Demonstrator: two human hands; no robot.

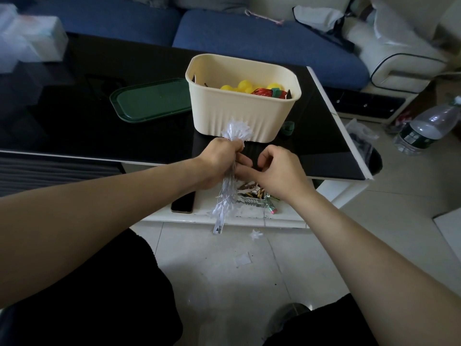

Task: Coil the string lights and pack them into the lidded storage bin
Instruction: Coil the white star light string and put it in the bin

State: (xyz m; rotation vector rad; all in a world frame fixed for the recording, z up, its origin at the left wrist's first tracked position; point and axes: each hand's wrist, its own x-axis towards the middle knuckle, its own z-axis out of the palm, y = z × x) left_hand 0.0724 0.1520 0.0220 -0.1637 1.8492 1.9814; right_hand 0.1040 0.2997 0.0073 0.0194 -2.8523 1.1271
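The left hand (216,163) is closed in a fist around a gathered bundle of white string lights (228,191), held upright just in front of the cream storage bin (239,113). A tuft of star-shaped bulbs sticks out above the fist, overlapping the bin's ribbed front wall in the view, and the rest of the bundle hangs below the hand, ending in a small clear plug piece. 1 loose star bulb (257,235) shows lower down over the tiled floor; whether it hangs from a wire or lies on the floor cannot be told.

The right hand (277,171) sits just beside the left, fingers curled inward, with its fingertips meeting the bundle at the left hand's thumb; it appears to pinch the thin wire there, though the grip itself is hidden.

The bin stands open on the black glossy surface (74,126), holding yellow round items (243,86) and something red and green. Its dark green lid (152,99) lies flat on the surface to the left of the bin, close to it. A small green loop (288,128) lies by the bin's right corner. A dark phone (183,202) and some wrappers (254,196) rest on the white lower shelf. A plastic bottle (429,128) lies on the floor at the right.
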